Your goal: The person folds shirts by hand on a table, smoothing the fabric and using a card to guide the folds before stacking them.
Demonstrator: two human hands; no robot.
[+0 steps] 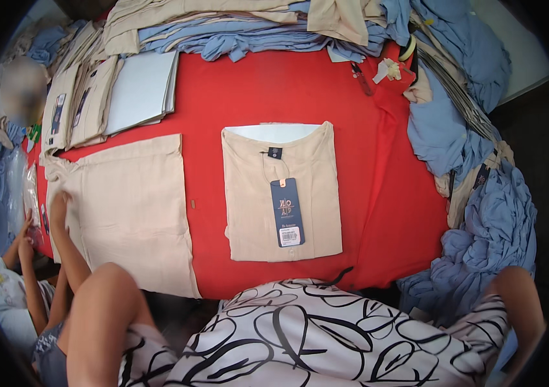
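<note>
Both of my arms are bent at the elbow, the left elbow [110, 280] at the lower left and the right elbow [516, 284] at the lower right. From there the forearms run back out of the lower edge, so neither hand shows. Before me lies a neatly folded beige garment [248, 206], with white card at its neckline. A dark blue hang tag [279, 209] on a loop rests on its front. To its left, another beige garment [132, 206] is spread flat. A co-worker's hand [60, 209] touches that garment's left part.
Red cloth [235, 90] covers the table. White card sheets [142, 90] and folded beige garments [93, 100] lie at the back left. Blue and beige garments are heaped along the far edge and right side. A red-handled tool [363, 80] lies back right. Another person's hands [24, 235] show far left.
</note>
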